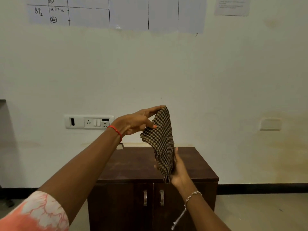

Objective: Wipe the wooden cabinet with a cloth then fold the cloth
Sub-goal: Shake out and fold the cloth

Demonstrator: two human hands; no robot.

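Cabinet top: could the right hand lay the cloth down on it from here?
Probably yes. The right hand holds the cloth's lower end just above the cabinet top, which looks bare beneath it.

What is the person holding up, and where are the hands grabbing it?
A checked cloth. The left hand pinches its top corner; the right hand grips its bottom end, above the wooden cabinet.
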